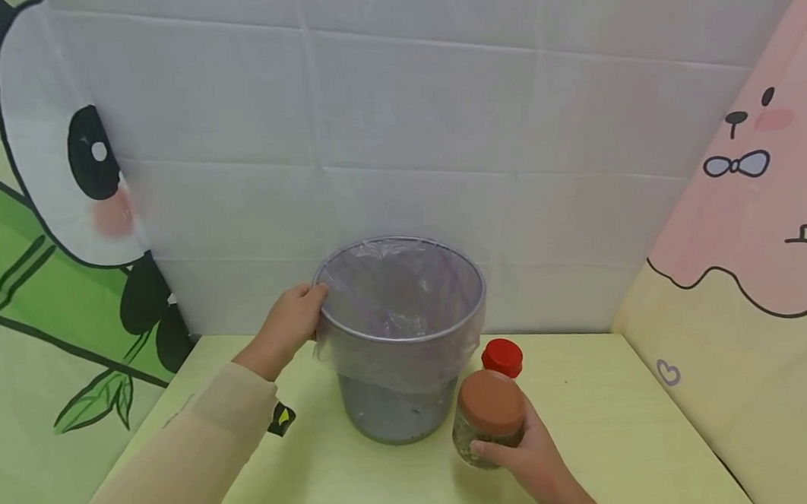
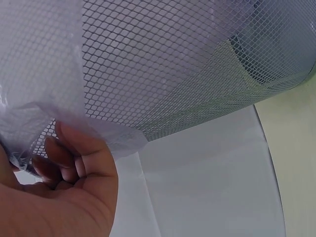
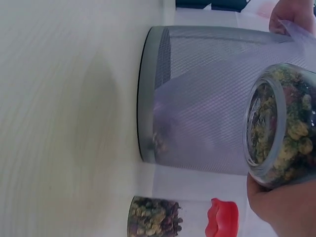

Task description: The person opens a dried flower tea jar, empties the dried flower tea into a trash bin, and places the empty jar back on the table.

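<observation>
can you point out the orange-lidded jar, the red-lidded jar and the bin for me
Orange-lidded jar (image 1: pixel 490 412): head view, on its lid.
Red-lidded jar (image 3: pixel 173 217): right wrist view, on its clear side.
Bin (image 1: pixel 400 413): head view, on its lower front wall.

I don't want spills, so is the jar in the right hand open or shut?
Shut: the jar has its orange lid on top. How tight, I cannot tell.

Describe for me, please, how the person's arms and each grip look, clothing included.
The left sleeve is long, plain and beige. The left grip and the right grip both appear gloveless, with no rings visible. No sleeve shows on the right side.
</observation>
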`<move>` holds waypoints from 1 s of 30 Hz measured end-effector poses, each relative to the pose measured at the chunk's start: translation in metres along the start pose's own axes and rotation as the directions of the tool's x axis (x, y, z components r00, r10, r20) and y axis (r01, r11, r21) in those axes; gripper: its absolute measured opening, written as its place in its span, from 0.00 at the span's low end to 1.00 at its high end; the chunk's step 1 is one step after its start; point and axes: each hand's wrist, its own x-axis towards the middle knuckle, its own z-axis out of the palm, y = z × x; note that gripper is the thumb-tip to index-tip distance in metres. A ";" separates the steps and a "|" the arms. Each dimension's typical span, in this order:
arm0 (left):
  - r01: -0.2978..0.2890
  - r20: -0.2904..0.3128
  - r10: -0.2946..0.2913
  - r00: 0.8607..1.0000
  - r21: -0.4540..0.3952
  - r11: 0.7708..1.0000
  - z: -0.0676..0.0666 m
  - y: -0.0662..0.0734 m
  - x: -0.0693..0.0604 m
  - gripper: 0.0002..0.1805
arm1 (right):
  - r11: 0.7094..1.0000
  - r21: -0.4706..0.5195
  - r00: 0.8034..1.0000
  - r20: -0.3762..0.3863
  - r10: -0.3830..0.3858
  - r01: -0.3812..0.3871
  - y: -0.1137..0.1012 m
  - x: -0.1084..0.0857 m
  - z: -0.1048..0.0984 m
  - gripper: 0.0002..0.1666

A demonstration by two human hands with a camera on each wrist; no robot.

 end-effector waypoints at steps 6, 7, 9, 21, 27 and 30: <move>0.000 0.002 0.000 1.000 0.008 1.000 0.000 -0.002 -0.001 0.30 | 0.999 0.047 0.999 0.033 0.023 -0.025 -0.005 -0.001 0.012 0.53; 0.002 0.001 -0.002 1.000 0.009 1.000 0.000 -0.001 -0.002 0.30 | 0.998 0.052 0.999 0.034 0.020 -0.022 -0.006 -0.002 0.014 0.53; 0.005 0.000 -0.005 1.000 0.008 1.000 0.000 -0.001 -0.002 0.29 | 0.998 0.055 0.999 0.032 0.026 -0.028 -0.008 -0.002 0.017 0.53; 0.012 0.004 -0.012 1.000 -0.017 1.000 0.003 -0.002 0.001 0.27 | 0.997 0.064 0.995 0.102 0.025 -0.031 -0.010 -0.008 0.028 0.56; -0.005 0.003 0.005 1.000 0.032 0.999 -0.005 -0.001 -0.004 0.34 | 0.997 0.075 0.991 0.136 0.009 -0.019 -0.010 -0.008 0.031 0.56; -0.021 0.001 0.021 1.000 0.053 0.998 -0.009 -0.003 -0.007 0.37 | 0.997 0.083 0.989 0.146 -0.008 -0.005 -0.010 -0.008 0.032 0.55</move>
